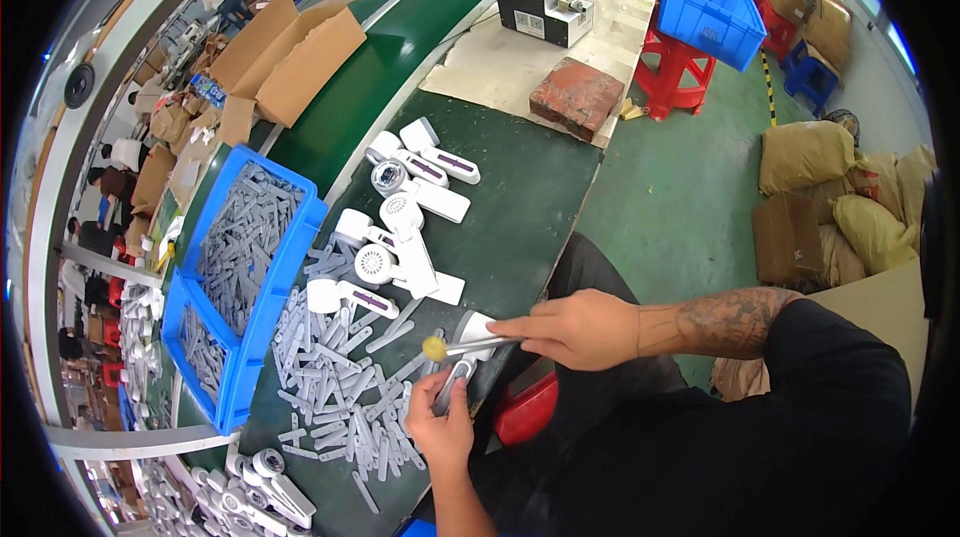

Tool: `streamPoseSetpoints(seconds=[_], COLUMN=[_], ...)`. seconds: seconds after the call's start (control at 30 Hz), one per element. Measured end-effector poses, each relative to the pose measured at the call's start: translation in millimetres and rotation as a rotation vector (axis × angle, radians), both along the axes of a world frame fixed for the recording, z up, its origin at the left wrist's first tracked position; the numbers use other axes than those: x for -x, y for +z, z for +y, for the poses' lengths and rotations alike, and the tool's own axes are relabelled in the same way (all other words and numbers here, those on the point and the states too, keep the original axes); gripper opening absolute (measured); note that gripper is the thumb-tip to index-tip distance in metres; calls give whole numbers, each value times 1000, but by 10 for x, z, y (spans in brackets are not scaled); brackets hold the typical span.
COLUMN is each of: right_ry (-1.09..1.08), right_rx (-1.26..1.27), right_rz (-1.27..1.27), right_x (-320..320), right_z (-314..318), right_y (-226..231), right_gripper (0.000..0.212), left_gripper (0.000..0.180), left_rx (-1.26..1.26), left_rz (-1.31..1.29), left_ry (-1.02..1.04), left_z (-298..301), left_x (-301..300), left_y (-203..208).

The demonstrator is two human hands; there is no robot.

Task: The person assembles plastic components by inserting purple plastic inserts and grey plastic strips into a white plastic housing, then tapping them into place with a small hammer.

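My left hand (pixel 440 429) is closed around the handle of a white housing (pixel 474 334) with a round head, at the near edge of the green bench. A grey strip lies along that handle under my fingers. In my right hand (pixel 590 330) is a small hammer (pixel 434 348) with a metal shaft and a round yellow head, held just above the handle. Loose grey plastic strips (pixel 345 402) are heaped left of my hands. Beyond them lie several similar white housings (pixel 402 215), some showing grilled round heads.
A divided blue bin (pixel 228 415) full of grey strips stands on the left. More white housings (pixel 240 502) lie at the lower left. Farther off are a reddish block (pixel 577 97), a black-and-white machine (pixel 545 5), an open carton (pixel 290 57) and a blue crate on a red stool (pixel 672 77).
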State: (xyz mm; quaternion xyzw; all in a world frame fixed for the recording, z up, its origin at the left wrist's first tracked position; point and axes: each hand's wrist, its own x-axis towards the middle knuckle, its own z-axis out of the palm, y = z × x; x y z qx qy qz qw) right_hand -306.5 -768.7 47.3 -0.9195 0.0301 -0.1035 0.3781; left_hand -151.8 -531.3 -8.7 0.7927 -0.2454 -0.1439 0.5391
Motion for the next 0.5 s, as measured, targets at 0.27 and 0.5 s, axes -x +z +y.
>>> streamPoseSetpoints(seconds=[0.27, 0.5], right_ry=[-33, -12], right_rx=[107, 313], right_rz=[-93, 56], right_x=[147, 162], right_z=[132, 111], right_y=[72, 66], right_gripper=[61, 59], left_gripper=[24, 25], left_rx=[23, -20], left_rz=[9, -6], left_ry=[-28, -36], left_z=[13, 28], left_x=[-55, -54], left_y=[23, 26])
